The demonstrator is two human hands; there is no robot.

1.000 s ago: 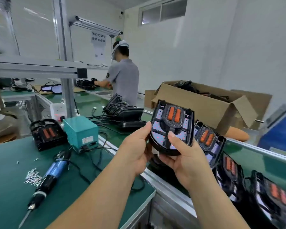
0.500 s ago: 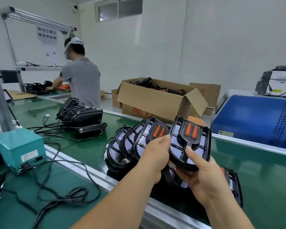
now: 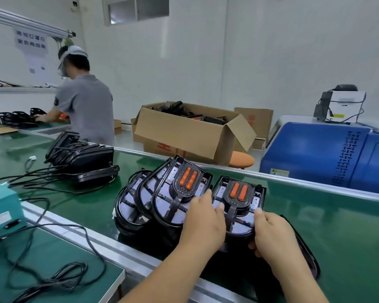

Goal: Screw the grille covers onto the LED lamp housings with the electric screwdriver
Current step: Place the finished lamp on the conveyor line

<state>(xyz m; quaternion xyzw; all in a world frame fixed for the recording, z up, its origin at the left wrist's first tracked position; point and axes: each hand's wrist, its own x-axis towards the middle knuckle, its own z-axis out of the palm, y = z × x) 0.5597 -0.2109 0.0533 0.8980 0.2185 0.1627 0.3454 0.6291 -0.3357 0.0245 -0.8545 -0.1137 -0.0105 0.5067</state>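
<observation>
Left hand (image 3: pixel 202 221) and right hand (image 3: pixel 271 235) both clasp one LED lamp housing (image 3: pixel 242 226), grille cover (image 3: pixel 239 203) on, over the conveyor belt (image 3: pixel 337 226), just beside the leaning row of lamps (image 3: pixel 162 202). I judge set-down. Next: lean it against the row, let go gently.

Showed a black D-shaped lamp housing (image 3: pixel 245 223), grille cover (image 3: pixel 236 203) with two orange lenses seated on top, tilted up toward the camera. Stood just beside three like housings (image 3: pixel 162 202), overlapped and leaning on the green belt (image 3: pixel 337 226).
</observation>
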